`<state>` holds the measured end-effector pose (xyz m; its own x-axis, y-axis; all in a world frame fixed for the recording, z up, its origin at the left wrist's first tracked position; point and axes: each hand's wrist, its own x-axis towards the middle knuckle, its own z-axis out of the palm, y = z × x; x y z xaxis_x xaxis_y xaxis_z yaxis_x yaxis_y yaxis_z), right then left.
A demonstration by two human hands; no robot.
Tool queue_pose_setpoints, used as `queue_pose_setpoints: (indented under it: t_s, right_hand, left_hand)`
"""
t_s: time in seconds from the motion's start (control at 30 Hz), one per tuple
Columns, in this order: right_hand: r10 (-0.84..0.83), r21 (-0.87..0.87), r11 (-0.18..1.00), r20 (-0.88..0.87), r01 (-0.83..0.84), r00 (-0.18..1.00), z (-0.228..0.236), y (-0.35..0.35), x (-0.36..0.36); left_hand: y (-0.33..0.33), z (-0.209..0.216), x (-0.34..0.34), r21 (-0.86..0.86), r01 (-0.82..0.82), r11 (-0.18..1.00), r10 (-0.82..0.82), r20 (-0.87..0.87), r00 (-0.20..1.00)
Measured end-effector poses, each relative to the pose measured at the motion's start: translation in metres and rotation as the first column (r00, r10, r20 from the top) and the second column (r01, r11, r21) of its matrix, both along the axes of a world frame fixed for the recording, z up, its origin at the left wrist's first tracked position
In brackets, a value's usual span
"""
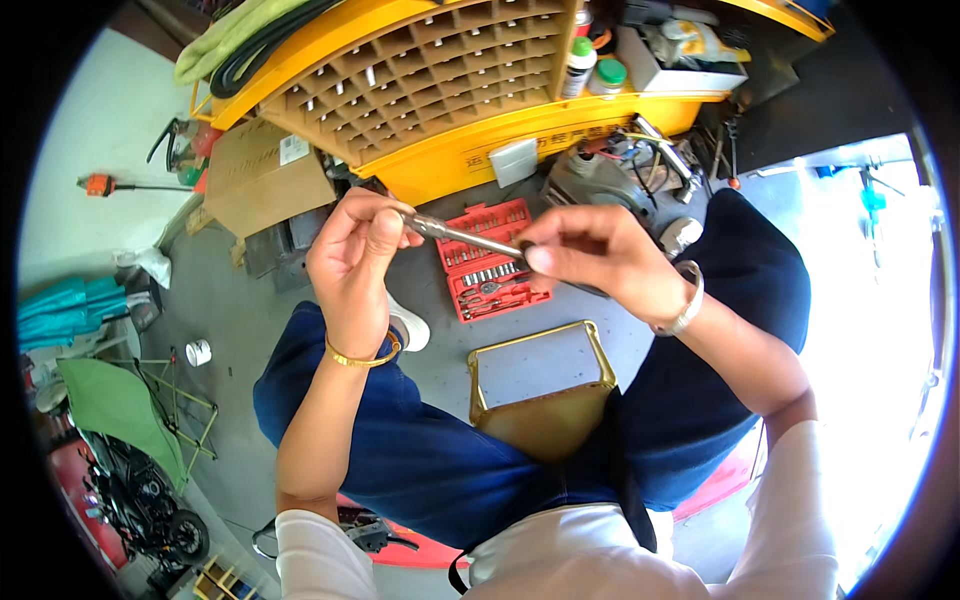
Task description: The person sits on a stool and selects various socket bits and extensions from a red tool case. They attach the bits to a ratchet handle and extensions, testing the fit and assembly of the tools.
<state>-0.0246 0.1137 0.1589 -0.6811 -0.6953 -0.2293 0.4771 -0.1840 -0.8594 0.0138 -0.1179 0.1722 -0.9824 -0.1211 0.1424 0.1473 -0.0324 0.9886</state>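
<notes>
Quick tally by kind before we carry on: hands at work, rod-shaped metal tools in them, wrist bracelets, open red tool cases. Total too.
Hands: 2 (left hand, right hand)
Metal rod tool: 1
Bracelets: 2 (gold bracelet, silver bracelet)
Open red tool case: 1
Total: 6

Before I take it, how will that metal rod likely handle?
Probably stiff: the metal rod spans left hand to right hand without sagging. It looks shiny, so may be slippery, and seems round enough to roll if pushed.
</notes>
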Motion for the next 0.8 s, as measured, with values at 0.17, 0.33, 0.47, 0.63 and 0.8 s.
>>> queue_pose_setpoints:
  t_s: [0.17, 0.33, 0.47, 0.63, 0.8]
  right_hand:
    - [-0.024, 0.012, 1.000, -0.183, 0.027, 0.983, -0.004, -0.003, 0.002]
    - [-0.039, 0.139, 0.973, -0.682, 0.182, 0.730, 0.003, 0.000, -0.006]
    - [-0.145, -0.020, 0.960, -0.889, 0.278, 0.435, 0.002, 0.001, -0.009]
    - [-0.196, -0.109, 0.925, -0.957, 0.365, 0.212, 0.002, 0.006, -0.008]
    - [-0.230, -0.148, 0.907, -0.958, 0.393, 0.169, -0.008, 0.002, -0.012]
  left_hand:
    - [-0.008, 0.013, -0.003, -0.130, 0.035, 0.991, -0.066, -0.239, 0.969]
    - [-0.007, 0.026, 0.002, -0.383, -0.055, 0.922, -0.093, -0.357, 0.929]
    - [-0.002, 0.029, 0.001, -0.439, -0.140, 0.888, -0.141, -0.549, 0.824]
    - [0.011, 0.041, 0.002, -0.444, -0.082, 0.892, -0.229, -0.601, 0.766]
    - [0.025, 0.041, 0.007, -0.484, -0.154, 0.861, -0.264, -0.685, 0.679]
